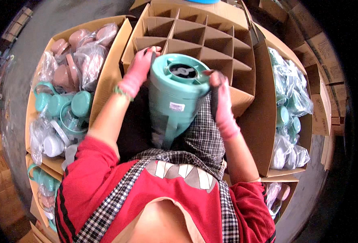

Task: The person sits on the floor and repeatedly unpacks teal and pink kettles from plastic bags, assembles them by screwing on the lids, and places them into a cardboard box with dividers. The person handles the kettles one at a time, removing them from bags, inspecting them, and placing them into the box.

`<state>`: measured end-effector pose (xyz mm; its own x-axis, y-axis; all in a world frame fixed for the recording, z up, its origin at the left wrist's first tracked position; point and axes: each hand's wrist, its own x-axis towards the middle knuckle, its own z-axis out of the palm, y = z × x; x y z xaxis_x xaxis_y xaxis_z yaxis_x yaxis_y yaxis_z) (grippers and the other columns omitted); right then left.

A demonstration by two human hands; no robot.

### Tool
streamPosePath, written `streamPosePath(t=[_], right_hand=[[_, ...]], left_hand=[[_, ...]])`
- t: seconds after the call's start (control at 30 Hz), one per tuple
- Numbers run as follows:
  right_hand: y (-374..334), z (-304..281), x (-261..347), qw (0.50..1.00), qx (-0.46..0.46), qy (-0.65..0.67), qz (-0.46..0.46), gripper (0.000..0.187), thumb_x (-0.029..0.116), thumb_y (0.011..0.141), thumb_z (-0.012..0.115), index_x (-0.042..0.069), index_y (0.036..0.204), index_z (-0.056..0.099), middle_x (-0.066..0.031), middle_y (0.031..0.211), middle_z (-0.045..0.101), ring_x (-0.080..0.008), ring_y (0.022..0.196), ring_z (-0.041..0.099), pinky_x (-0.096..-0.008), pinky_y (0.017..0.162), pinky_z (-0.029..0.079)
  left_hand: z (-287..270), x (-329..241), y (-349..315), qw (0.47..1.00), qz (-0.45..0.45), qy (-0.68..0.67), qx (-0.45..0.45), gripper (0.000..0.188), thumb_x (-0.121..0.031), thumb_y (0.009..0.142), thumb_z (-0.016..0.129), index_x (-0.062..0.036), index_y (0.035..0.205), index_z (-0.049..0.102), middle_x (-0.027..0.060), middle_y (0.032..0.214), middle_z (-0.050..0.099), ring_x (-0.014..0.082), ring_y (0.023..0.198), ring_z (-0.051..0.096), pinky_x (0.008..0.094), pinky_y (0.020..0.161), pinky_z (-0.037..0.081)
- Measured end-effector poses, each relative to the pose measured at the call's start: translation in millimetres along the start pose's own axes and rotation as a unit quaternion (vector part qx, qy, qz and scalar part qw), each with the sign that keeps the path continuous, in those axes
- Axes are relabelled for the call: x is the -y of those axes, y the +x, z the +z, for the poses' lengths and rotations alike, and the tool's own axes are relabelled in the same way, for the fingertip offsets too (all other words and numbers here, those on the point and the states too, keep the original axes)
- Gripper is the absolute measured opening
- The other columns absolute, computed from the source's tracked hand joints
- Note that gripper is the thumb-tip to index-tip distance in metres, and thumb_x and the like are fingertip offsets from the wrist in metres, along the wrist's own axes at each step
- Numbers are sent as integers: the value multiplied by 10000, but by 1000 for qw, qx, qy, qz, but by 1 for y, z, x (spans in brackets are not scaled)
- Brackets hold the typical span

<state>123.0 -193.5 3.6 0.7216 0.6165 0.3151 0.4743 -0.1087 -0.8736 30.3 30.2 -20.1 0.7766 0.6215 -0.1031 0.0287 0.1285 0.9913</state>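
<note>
Between my hands, over my lap, is a large teal tumbler (163, 97) with a side handle low on it and a small white sticker. Its round top face has ribs around a black disc with a pale mark. My left hand (141, 67), in a pink glove with dark fingers, is closed against its upper left side. On the opposite side, my right hand (221, 95) in a matching glove grips near the rim, fingers curled; its outline is slightly blurred. Just beyond the tumbler stands a cardboard box (243, 95) with a grid of cardboard dividers (189, 31).
An open carton (126, 36) at left holds bagged pink lidded pieces (65, 77), teal pieces (82, 103) and white ones (53, 145). At right, another carton (254, 137) contains bagged teal pieces (283, 115). Stacked cartons (320, 105) stand farther right. A blue rim shows at the top edge.
</note>
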Motion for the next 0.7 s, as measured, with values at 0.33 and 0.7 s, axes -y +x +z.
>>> streamPosePath(t=[0.33,0.7], right_hand=[[7,1,21,992,83,98,14,458,396,828,462,-18,1017,510,-81,997,481,-146,933,453,-253,842,338],[26,-6,-10,958,126,239,101,276,152,800,404,-22,894,596,-95,947,587,-177,947,499,-276,865,352]], left_hand=[[12,-11,-16,992,59,-12,109,322,-211,868,426,26,1072,506,88,971,576,127,835,543,238,784,422],[22,-15,-40,948,223,205,99,289,-194,835,435,-51,1053,561,143,1098,513,217,1087,425,302,945,297]])
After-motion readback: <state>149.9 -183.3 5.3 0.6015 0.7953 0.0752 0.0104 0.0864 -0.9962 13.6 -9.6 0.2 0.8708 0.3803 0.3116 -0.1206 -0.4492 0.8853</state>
